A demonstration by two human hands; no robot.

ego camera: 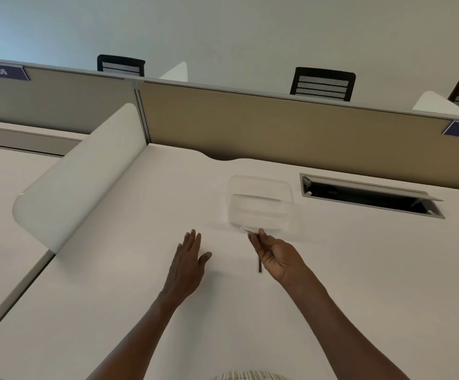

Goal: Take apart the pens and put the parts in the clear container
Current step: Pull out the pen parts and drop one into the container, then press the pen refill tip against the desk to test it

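Observation:
The clear container [259, 204] sits on the white desk [140, 270], its lid raised at the back. My right hand [276, 256] hovers just in front of its near edge, fingers closed on a clear pen barrel [248, 229] whose open end points toward the container. A thin dark pen part [259, 266] sticks down below that same hand. My left hand [188, 259] is flat and open, fingers together, low over the desk to the left of the container, holding nothing.
A white curved divider [80, 174] borders the desk on the left. A tan partition [277, 127] runs along the back. An open cable hatch [370, 196] lies to the right of the container. Black chairs [322, 83] stand beyond the partition.

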